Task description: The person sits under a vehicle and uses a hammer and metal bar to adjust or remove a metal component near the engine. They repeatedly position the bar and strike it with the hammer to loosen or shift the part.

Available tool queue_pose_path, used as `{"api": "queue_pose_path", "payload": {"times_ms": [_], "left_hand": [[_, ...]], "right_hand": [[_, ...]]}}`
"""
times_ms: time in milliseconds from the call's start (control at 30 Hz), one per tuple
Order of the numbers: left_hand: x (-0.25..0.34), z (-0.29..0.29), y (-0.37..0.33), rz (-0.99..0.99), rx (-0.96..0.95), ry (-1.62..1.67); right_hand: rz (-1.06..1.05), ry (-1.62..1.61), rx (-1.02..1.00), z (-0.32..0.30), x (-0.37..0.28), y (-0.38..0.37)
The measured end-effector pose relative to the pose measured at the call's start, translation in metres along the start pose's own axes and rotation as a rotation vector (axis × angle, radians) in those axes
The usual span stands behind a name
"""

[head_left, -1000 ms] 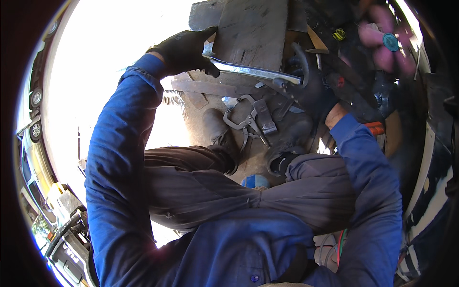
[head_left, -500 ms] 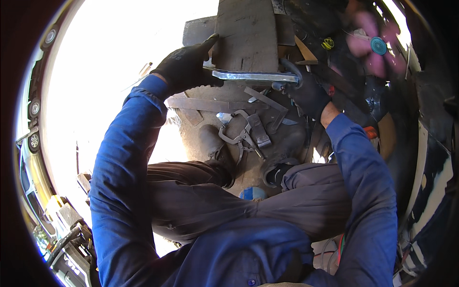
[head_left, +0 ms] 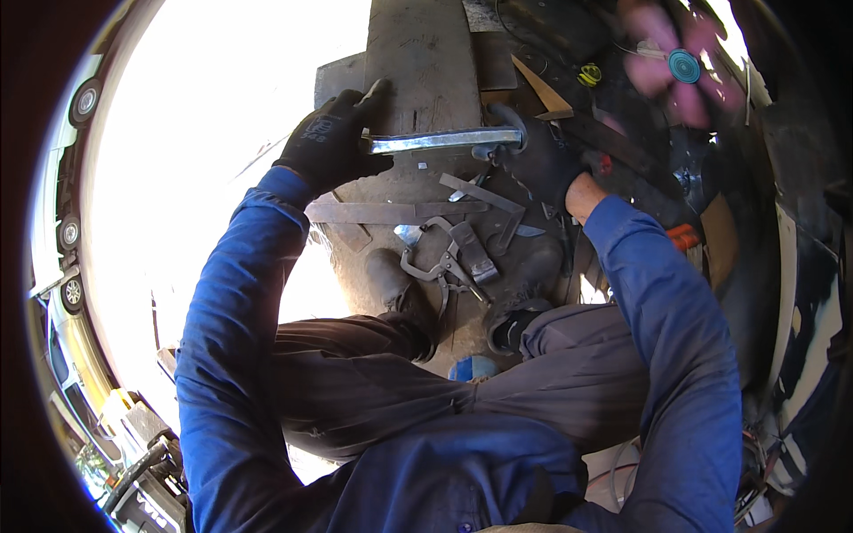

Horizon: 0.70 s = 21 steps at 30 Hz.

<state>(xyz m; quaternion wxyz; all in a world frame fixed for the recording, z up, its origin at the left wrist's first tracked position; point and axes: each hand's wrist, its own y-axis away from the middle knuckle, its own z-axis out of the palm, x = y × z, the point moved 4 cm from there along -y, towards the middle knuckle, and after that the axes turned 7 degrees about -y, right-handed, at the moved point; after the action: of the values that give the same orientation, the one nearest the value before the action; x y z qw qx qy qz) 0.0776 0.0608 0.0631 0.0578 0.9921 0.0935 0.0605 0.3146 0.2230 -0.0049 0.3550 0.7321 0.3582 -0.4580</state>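
Levelled since 1 sec ago: straight silver metal bar, fingers of R black-gloved hand clamped on it. L black-gloved hand: finger grip can't be told; both ends best kept level.

The floor is a worn, brownish surface. Directly on it lie a locking clamp, a block against its right side, a long flat bar and, right of that, an angled piece. Two boots, left and right, stand there, with a blue-and-white thing between them and nearer the person. Farther out, a plank lies across a dark sheet. A silver bar crosses the plank's near part, perhaps resting on it; the overhead view makes contact hard to judge.
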Motion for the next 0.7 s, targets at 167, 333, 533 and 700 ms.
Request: {"api": "queue_pose_path", "payload": {"times_ms": [167, 333, 533, 700], "left_hand": [[-0.003, 0.000, -0.015, 0.007, 0.062, -0.055], [-0.010, 0.002, -0.019, 0.006, 0.067, -0.001], [-0.008, 0.001, -0.019, -0.008, 0.065, -0.037], [-0.006, 0.000, -0.022, -0.037, 0.045, -0.065]], "right_hand": [[-0.032, 0.186, 0.061, -0.011, 0.005, -0.024], [-0.053, 0.108, 0.055, -0.016, -0.001, -0.027], [0.056, -0.039, -0.094, -0.022, -0.013, -0.029], [0.132, -0.168, -0.187, -0.030, -0.015, -0.034]]}}
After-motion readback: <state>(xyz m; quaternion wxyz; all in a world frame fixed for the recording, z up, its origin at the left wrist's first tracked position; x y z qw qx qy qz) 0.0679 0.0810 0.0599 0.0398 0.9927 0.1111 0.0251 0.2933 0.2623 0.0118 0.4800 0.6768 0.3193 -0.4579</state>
